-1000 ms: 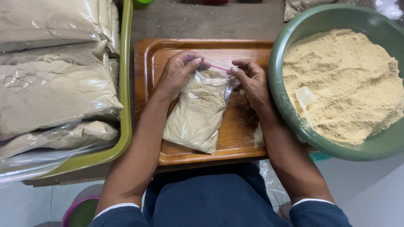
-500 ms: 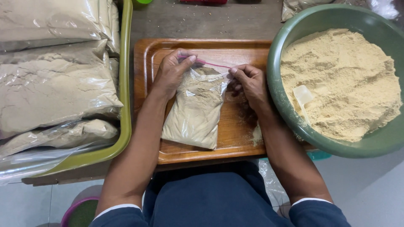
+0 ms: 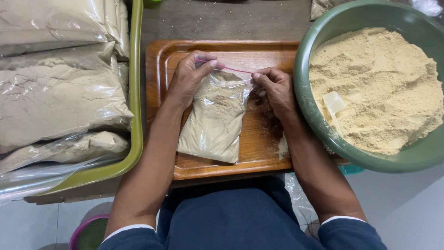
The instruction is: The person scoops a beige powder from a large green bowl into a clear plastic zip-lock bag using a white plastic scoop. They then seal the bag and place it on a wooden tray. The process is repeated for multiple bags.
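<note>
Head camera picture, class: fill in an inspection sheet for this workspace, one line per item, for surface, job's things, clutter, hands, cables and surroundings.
Surface: wooden tray on a grey table.
Job's things: clear bag of tan powder lying on the tray, its pink strip at the top.
Clutter: spilled powder on the tray.
Hands: left hand and right hand pinch the strip's ends with their fingers.
Cables: nothing seen.
Surroundings: green bowl of powder with a scoop on the right; filled bags in a green tub on the left.
</note>
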